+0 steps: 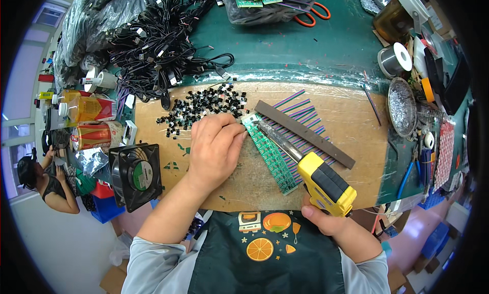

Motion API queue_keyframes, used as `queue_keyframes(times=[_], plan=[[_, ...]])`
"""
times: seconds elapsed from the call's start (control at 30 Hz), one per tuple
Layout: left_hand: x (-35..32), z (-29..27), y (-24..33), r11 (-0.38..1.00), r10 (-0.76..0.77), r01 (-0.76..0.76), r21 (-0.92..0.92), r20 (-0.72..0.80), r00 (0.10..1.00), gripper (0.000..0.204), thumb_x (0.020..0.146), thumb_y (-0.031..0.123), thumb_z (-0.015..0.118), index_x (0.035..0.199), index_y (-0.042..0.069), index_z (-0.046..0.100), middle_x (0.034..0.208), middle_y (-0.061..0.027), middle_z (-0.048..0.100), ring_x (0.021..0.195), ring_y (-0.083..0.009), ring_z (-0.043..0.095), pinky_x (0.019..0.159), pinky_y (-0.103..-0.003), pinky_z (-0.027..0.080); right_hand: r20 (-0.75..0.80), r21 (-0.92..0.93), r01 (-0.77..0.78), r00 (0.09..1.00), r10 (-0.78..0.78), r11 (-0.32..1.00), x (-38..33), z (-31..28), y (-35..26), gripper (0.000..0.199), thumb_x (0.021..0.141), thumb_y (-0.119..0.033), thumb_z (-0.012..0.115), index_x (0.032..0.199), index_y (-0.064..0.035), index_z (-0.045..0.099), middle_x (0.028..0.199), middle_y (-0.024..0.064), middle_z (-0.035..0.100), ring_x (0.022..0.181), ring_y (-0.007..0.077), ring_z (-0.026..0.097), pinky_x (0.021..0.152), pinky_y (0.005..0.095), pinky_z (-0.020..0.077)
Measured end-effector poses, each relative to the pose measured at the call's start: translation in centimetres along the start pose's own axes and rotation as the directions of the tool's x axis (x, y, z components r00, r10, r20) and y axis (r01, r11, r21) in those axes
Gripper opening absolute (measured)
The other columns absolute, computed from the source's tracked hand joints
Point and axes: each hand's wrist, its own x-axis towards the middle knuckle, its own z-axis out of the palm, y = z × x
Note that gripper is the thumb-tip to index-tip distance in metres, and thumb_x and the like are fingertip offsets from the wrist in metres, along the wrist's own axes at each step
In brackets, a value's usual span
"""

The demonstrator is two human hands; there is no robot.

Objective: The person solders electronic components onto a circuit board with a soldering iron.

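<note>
A yellow and black soldering gun [326,184] is gripped in my right hand [326,220]. Its long metal tip reaches up and left to the far end of a green circuit board panel [272,164]. At that same end my left hand [216,146] is closed in a pinch, fingertips beside the board's corner; whatever they hold is hidden. Rows of thin multicoloured wires [300,104] run out from the board's right side. Across them lies a dark flat bar [305,133]. Just beyond my left hand spreads a pile of small black components [204,105].
Bundled black cables [158,44] are heaped at the far left. A square black fan [136,177] stands left of the brown work board [356,177]. To the right are a solder spool [395,60], a round metal dish [402,106] and hand tools. Another person [58,187] sits far left.
</note>
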Motion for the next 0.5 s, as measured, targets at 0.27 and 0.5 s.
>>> queue_keyframes(times=[0.27, 0.5], plan=[[0.04, -0.04, 0.15, 0.997, 0.048, -0.048, 0.062, 0.003, 0.999, 0.019, 0.074, 0.001, 0.076, 0.09, 0.005, 0.068, 0.095, -0.0065, 0.064, 0.088, -0.0248, 0.061, 0.078, -0.037, 0.044, 0.008, -0.024, 0.011, 1.0, -0.01, 1.0, 0.36, 0.11, 0.28, 0.039, 0.086, -0.001, 0.072, 0.121, 0.0013, 0.055, 0.079, 0.0002, 0.058, 0.068, 0.0089, 0.053, 0.062, 0.0271, 0.0454], [0.01, 0.13, 0.06, 0.996, 0.07, -0.07, 0.054, -0.012, 0.997, 0.02, 0.073, 0.0, 0.075, 0.092, 0.005, 0.068, 0.095, -0.0075, 0.064, 0.088, -0.0255, 0.062, 0.079, -0.036, 0.045, -0.07, 0.011, -0.059, 0.996, 0.06, 0.998, 0.16, 0.36, 0.27, 0.039, 0.085, -0.002, 0.074, 0.12, 0.0006, 0.057, 0.083, 0.0031, 0.062, 0.072, 0.0118, 0.059, 0.066, 0.0283, 0.0485]])
